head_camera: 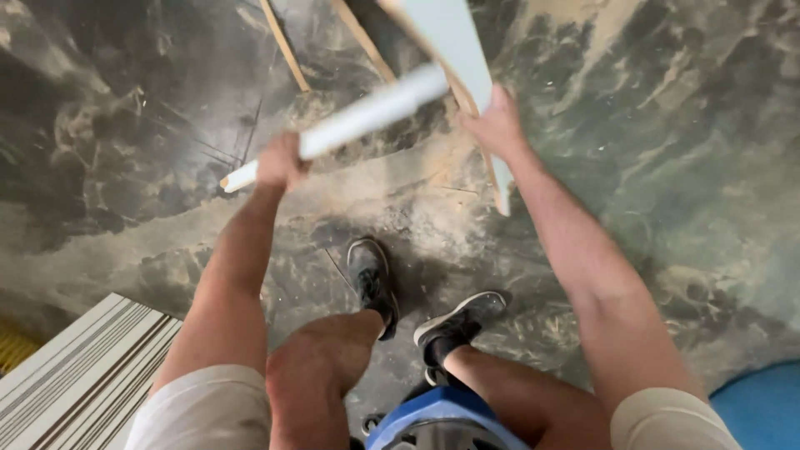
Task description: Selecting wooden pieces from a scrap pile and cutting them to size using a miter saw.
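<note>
Floor (683, 167): dark mottled concrete, dusted with pale sawdust that is lying thickest beneath the hands.

Stack of pale panels (75, 383): lying at the floor's lower left edge, striped edges showing, well apart from the work.

Blue round object (762, 404): showing at the lower right corner, only partly in view.

Blue-rimmed seat or stool (442, 421): sitting under the person, at the bottom edge.

White board (454, 42): being held up off the floor near the top edge, tilted, its raw wooden edge running down to the right hand. Thin wooden strips (283, 46) are lying on the floor just behind it.

White strip (367, 117): a long narrow piece, slanting from lower left to upper right, its far end meeting the board.

Black shoes (375, 283): planted in the sawdust between the forearms.

Left hand (279, 162): fingers wrapped tight around the white strip near its lower end.

Right hand (496, 125): pressing on the board's lower edge; whether the fingers are curling round it, I cannot tell.

Step in hand, by my judgement: the strip is being lined up against the board. Next calls for holding the board steady while the strip is seated flush.
</note>
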